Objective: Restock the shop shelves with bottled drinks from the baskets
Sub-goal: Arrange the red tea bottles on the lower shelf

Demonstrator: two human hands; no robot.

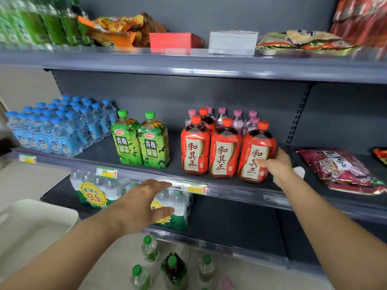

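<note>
My right hand (276, 165) grips the rightmost red herbal-tea bottle (256, 152), which stands on the middle shelf (240, 190) beside two more red bottles (210, 148) of the same kind. Two green tea bottles (141, 141) stand to their left. My left hand (144, 203) hovers with spread fingers in front of the shelf's edge, holding nothing. Several green-capped bottles (167, 266) stand low at the bottom of the view.
Small blue-capped water bottles (56, 126) fill the shelf's left; pink-capped bottles (236, 120) stand behind the red ones. A purple snack bag (339, 170) lies to the right. Water multipacks (96, 191) sit on the lower shelf. A white basket (31, 222) is at left.
</note>
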